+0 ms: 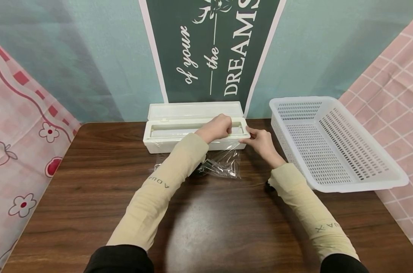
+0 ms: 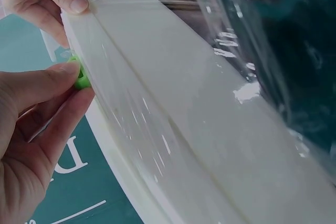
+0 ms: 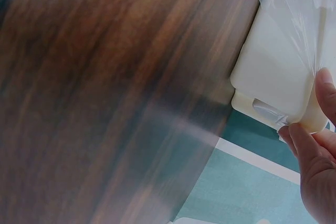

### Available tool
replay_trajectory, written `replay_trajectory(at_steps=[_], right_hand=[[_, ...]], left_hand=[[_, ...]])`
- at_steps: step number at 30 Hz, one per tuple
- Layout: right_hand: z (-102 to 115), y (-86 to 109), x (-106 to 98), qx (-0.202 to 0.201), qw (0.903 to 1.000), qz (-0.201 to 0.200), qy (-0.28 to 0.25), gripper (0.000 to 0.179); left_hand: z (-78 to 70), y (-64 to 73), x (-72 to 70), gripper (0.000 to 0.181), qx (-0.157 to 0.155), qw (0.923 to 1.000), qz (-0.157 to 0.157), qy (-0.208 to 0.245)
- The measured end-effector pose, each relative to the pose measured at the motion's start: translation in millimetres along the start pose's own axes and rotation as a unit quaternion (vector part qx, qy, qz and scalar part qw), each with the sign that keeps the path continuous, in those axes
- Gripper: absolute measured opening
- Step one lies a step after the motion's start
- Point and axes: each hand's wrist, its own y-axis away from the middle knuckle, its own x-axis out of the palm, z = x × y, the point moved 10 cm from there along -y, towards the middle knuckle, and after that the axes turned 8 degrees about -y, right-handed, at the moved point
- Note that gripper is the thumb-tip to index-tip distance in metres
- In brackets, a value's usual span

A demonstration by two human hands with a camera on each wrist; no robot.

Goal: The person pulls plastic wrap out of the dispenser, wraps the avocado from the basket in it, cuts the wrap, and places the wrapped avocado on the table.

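A long white cling film dispenser (image 1: 196,146) lies at the back of the table, its lid (image 1: 196,110) raised behind it. Clear cling film (image 1: 223,167) drapes over its front edge onto the table. Between thumb and fingers, my left hand (image 1: 215,127) pinches a small green slider (image 2: 82,75) on the dispenser's edge, near the right end. My right hand (image 1: 261,143) grips the dispenser's right end, thumb on the film-covered front and fingers round the side. In the left wrist view the film looks stretched taut across the white surface.
A white perforated basket (image 1: 329,148) stands to the right of the dispenser. A dark object (image 1: 201,169), partly hidden, lies under the film, and a small black one (image 1: 269,187) by the right sleeve. A blue-green cloth (image 1: 117,68) hangs behind the table (image 1: 220,227).
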Motion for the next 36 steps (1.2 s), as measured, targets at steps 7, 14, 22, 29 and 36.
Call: replay_trajectory(at_steps=[7,14,22,29,36], right_hand=[[-0.4,-0.4,1.1,0.005,1.0,0.0,0.0,0.055],[-0.3,-0.6,2.7,0.006,1.0,0.003,-0.004,0.056],[0.8,-0.6,2.8,0.007,0.9999,0.005,-0.007,0.056],[1.2,0.1,0.9,0.001,1.0,0.0,0.001,0.056],[-1.3,-0.5,0.8,0.004,1.0,-0.001,0.004,0.057]], left_hand=[[2.8,-2.5,1.8,0.018,0.014,0.9998,-0.011,-0.002],[-1.5,9.7,-6.5,0.019,0.013,0.9997,-0.014,-0.013],[1.1,14.4,-8.3,0.022,0.013,0.9999,-0.01,-0.002],[5.4,16.4,-7.7,0.022,0.012,0.9999,-0.006,0.006],[8.6,20.3,-9.3,0.023,0.015,0.9998,-0.008,0.014]])
